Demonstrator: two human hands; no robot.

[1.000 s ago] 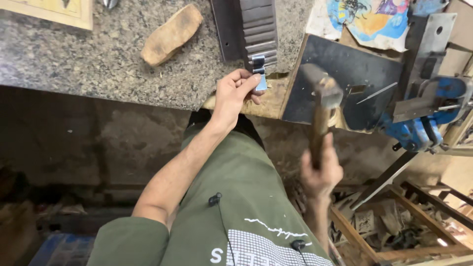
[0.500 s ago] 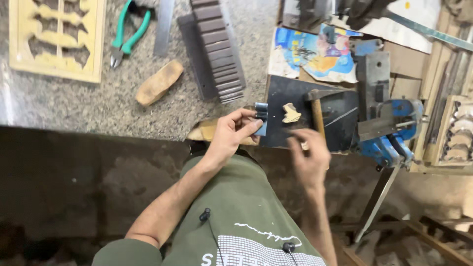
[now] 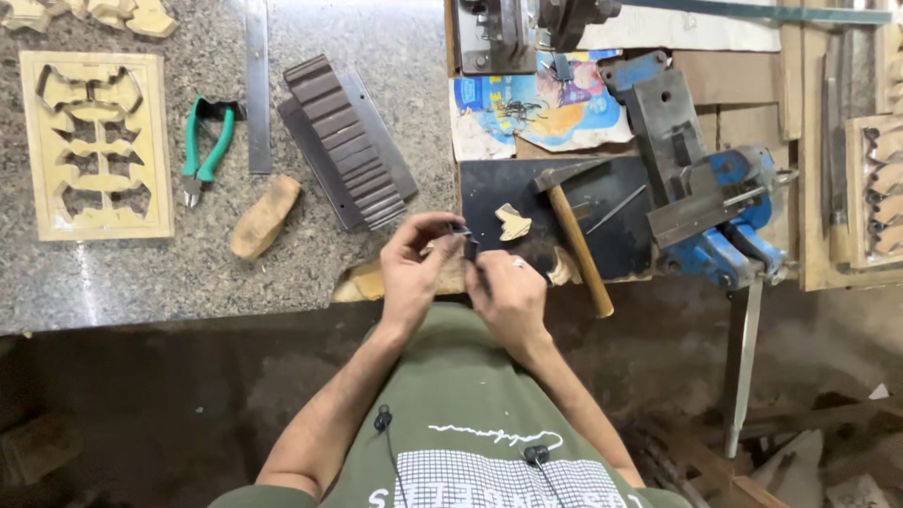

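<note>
Head view. Both hands meet at the near edge of the worktop (image 3: 141, 273). The left hand (image 3: 414, 268) pinches a small dark metal piece (image 3: 467, 243) between thumb and forefinger, fingers closed on it. The right hand (image 3: 508, 292) curls in beside it, fingertips on or at the same piece; how firmly it grips cannot be told.

Handling, judged: the piece looks thin, stiff and light, probably with sharp edges and easy to drop; best pinched by its flat faces.

A hammer (image 3: 574, 235) lies on the dark steel plate (image 3: 499, 188) just right of the hands, a blue vise (image 3: 724, 198) beyond.

Hard to read: the piece's shape is mostly covered by fingers. The vise handle hangs off the worktop.
</note>
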